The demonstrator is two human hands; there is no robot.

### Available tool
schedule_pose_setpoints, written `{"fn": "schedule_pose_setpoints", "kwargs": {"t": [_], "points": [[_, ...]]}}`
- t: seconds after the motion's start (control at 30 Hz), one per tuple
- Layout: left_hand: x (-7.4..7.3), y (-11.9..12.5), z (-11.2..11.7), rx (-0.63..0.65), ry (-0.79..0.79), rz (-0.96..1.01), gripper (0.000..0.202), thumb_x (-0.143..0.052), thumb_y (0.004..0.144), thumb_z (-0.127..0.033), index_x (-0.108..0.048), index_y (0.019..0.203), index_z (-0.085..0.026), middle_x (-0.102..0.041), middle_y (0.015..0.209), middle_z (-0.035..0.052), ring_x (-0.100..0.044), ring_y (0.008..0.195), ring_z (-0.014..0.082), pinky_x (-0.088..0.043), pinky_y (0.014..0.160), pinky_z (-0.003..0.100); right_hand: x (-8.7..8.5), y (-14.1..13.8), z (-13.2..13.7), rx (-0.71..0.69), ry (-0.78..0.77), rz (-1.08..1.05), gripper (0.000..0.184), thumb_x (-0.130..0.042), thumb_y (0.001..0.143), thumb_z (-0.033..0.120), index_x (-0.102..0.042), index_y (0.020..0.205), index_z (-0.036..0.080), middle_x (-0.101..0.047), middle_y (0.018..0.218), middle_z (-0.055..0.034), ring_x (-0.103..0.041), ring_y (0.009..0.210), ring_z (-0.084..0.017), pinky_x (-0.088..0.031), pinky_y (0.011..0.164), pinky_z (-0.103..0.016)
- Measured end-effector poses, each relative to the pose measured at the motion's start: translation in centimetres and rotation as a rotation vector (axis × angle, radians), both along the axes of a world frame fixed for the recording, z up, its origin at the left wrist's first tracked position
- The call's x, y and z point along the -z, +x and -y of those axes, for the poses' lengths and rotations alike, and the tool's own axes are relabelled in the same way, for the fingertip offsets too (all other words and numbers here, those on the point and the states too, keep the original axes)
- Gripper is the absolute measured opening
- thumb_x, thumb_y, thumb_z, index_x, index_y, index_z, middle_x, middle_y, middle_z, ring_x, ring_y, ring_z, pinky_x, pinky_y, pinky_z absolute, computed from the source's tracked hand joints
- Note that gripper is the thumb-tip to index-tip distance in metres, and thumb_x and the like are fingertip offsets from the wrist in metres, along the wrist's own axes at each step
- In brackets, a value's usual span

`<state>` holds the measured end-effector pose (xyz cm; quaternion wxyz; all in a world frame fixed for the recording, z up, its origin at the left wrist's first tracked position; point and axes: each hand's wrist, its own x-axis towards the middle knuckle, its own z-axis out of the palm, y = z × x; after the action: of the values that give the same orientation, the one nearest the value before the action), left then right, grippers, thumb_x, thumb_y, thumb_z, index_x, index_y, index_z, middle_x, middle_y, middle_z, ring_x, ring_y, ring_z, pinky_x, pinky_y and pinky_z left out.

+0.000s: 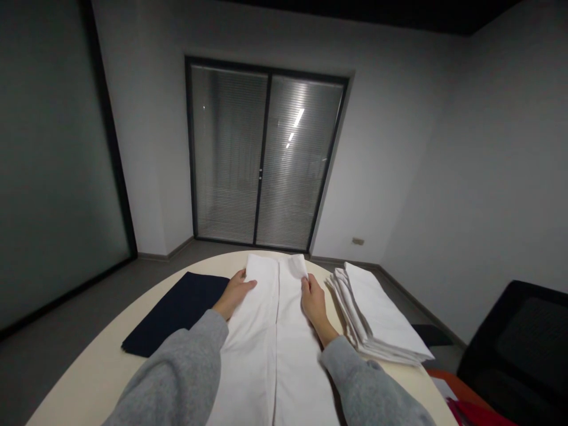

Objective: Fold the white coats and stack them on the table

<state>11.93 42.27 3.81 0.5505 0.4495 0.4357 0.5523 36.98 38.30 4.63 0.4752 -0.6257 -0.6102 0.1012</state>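
Observation:
A white garment (255,349) lies lengthwise in front of me. Its two long panels sit side by side like trouser legs, with a dark gap running between them. At the far left edge, my left hand (235,292) grips the cloth, thumb on top and fingers underneath. My right hand (313,300) is closed on the far right edge, where the corner lifts a little. The garment's near end runs out of view. A dark navy folded cloth (177,313) lies left of my left hand. Right of my right hand is a stack of folded white cloths (384,310).
Everything lies on a round cream table (95,361). A black mesh-backed chair (523,343) stands at the right, with red fabric (477,413) below it. Beyond the table are glass doors with blinds (231,160) and a grey wall (399,130).

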Motion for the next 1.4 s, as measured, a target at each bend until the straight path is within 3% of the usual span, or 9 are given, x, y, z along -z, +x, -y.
{"fn": "schedule_pose_setpoints", "kwargs": {"t": [0.17, 0.27, 0.47, 0.77, 1.0, 1.4], "points": [[-1.2, 0.4, 1.3, 0.101, 0.01, 0.043, 0.045, -0.084, 0.075, -0.017, -0.065, 0.115, -0.014, -0.079, 0.111, 0.0139, -0.078, 0.093, 0.0263, -0.062, 0.084, 0.035, -0.1, 0.1, 0.2, -0.023, 0.025, -0.038, 0.041, -0.026, 0.101, 0.049, -0.058, 0.102, 0.022, -0.069, 0.091, -0.0076, -0.063, 0.086, -0.024, -0.048, 0.082, -0.032], [-1.4, 0.4, 1.5, 0.126, 0.005, 0.042, 0.046, -0.088, 0.071, -0.018, -0.068, 0.112, -0.014, -0.079, 0.109, 0.014, -0.078, 0.095, 0.0275, -0.062, 0.085, 0.036, 0.2, 0.1, 0.2, -0.066, -0.006, -0.042, 0.038, -0.034, 0.097, 0.043, -0.061, 0.108, 0.019, -0.071, 0.094, -0.0081, -0.064, 0.087, -0.024, -0.05, 0.084, -0.033], [-1.0, 0.3, 1.4, 0.171, 0.002, 0.029, 0.05, -0.09, 0.065, -0.016, -0.07, 0.111, -0.015, -0.078, 0.115, 0.0139, -0.076, 0.101, 0.028, -0.06, 0.09, 0.036, 0.5, 0.2, -0.2, -0.183, -0.084, -0.042, 0.052, -0.048, 0.08, 0.024, -0.059, 0.13, 0.019, -0.072, 0.124, -0.0084, -0.067, 0.11, -0.023, -0.049, 0.1, -0.034], [-0.2, 0.1, 0.7, 0.123, 0.01, -0.077, 0.034, -0.082, 0.075, -0.019, -0.073, 0.107, -0.014, -0.08, 0.107, 0.0128, -0.076, 0.1, 0.0277, -0.06, 0.086, 0.033, 1.3, 0.5, -0.9, -0.163, -0.126, -0.03, 0.055, -0.048, 0.076, 0.019, -0.06, 0.13, 0.017, -0.073, 0.122, -0.0096, -0.068, 0.11, -0.024, -0.05, 0.099, -0.034], [0.2, 0.0, 0.5, 0.111, 0.05, -0.114, 0.038, -0.085, 0.073, -0.024, -0.073, 0.107, -0.012, -0.081, 0.102, 0.0137, -0.077, 0.098, 0.0297, -0.06, 0.085, 0.035, 2.1, 0.7, -1.3, -0.182, -0.12, 0.022, 0.049, -0.049, 0.078, 0.017, -0.064, 0.125, 0.019, -0.075, 0.117, -0.0067, -0.068, 0.105, -0.022, -0.048, 0.097, -0.029], [0.5, 0.3, 0.7, 0.043, 0.153, -0.234, 0.035, -0.075, 0.075, -0.015, -0.072, 0.109, -0.011, -0.079, 0.114, 0.0148, -0.075, 0.104, 0.0277, -0.055, 0.095, 0.035, 2.1, 0.5, -1.1, -0.147, -0.142, 0.083, 0.05, -0.05, 0.081, 0.017, -0.062, 0.129, 0.02, -0.075, 0.118, -0.007, -0.068, 0.105, -0.022, -0.047, 0.096, -0.03]]}}
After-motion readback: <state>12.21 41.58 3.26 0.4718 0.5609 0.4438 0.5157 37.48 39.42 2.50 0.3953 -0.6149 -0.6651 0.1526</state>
